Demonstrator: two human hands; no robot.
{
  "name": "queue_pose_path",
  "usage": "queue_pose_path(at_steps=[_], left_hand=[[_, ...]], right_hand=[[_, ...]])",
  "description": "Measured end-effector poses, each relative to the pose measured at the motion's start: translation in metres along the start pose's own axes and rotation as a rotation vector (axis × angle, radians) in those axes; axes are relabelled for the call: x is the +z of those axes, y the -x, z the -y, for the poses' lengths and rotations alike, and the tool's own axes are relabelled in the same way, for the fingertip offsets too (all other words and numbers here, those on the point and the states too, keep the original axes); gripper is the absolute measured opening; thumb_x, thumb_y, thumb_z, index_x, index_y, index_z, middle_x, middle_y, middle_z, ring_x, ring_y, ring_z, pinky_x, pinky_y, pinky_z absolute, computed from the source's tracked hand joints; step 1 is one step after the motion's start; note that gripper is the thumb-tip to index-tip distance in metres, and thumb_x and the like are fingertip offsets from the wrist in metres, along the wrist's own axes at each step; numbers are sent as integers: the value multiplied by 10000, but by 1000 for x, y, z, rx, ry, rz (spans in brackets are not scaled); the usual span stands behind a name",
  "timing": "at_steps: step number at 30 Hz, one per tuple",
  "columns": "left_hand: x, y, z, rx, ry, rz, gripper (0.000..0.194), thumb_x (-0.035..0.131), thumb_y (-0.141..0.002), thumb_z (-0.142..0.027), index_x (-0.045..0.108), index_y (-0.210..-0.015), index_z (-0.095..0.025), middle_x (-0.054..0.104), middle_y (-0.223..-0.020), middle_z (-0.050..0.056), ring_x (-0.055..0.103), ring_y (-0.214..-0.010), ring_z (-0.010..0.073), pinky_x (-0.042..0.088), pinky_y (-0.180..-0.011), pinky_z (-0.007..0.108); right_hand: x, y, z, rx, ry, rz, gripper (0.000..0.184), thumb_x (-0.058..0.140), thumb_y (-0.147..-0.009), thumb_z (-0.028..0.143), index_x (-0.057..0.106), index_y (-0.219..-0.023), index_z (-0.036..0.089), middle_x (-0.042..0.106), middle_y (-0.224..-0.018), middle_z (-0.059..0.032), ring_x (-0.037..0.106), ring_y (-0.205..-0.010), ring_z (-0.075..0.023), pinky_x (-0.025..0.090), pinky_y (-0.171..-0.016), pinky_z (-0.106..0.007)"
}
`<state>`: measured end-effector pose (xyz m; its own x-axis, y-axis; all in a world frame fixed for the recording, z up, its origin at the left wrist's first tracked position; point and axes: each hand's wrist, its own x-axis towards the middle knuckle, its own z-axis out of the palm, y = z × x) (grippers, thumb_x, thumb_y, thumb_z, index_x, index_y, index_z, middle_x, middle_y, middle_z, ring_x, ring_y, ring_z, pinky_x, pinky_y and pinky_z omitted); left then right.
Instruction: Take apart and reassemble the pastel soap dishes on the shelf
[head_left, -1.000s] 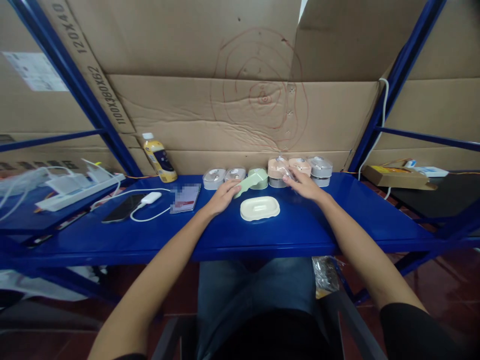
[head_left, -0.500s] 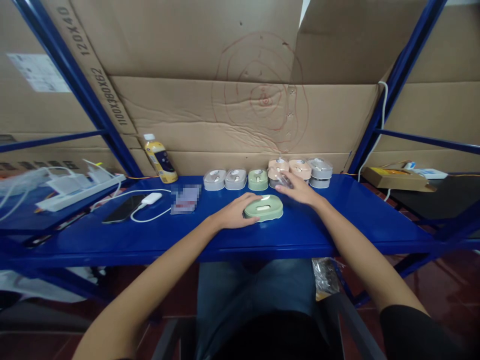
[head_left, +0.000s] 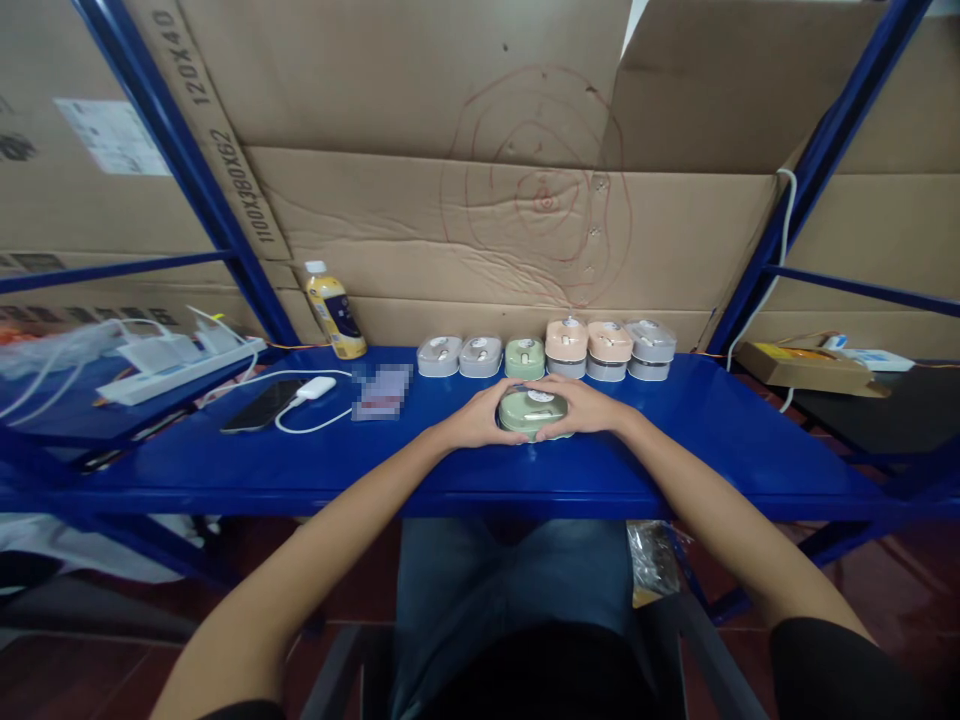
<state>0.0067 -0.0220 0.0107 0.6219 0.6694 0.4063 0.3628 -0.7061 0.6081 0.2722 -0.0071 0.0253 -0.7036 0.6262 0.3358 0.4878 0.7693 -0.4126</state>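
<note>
On the blue table in front of me lies a green oval box [head_left: 531, 412], topped by what looks like a clear cover with a white label. My left hand [head_left: 478, 418] curves around its left end, thumb along the near side. From the other end, my right hand [head_left: 589, 408] grips it, the fingers of both hands meeting near the back rim. Behind stands a row of similar small boxes: two grey ones on the left, a green box [head_left: 524, 358], then stacked pairs with peach boxes [head_left: 566, 340] and a grey stack [head_left: 650, 350] at the right.
To the left are a phone [head_left: 262, 405] with a white charger and cable, a partly pixelated packet [head_left: 382, 391] and a yellow drink bottle [head_left: 335, 312]. A white power strip [head_left: 180, 370] lies further left. Cardboard [head_left: 450, 220] walls the back, between blue frame posts.
My right hand has come from the stacked boxes to the right side of the green box. A clear cover with a label now appears on it. The view has shifted slightly.
</note>
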Motion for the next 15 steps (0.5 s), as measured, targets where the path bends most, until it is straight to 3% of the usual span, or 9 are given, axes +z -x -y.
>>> queue_pose_path(at_steps=[9,15], left_hand=[[-2,0,0,2,-12,2,939,917,-702,-534,494,-1479,-217,614,-1462,167,610,-1339,373,482,-1134,562],[1,-1,0,19,-53,-24,883,894,-711,-559,536,-1439,-212,646,-1424,159,640,-1300,373,510,-1102,556]], right_hand=[[-4,4,14,0,86,5,1033,862,-697,744,521,-1588,347,632,-1357,-111,658,-1196,-365,555,-1045,-549],[3,3,6,-21,120,10,1033,829,-722,766,496,-1604,343,617,-1404,-119,641,-1257,-380,537,-1090,-551]])
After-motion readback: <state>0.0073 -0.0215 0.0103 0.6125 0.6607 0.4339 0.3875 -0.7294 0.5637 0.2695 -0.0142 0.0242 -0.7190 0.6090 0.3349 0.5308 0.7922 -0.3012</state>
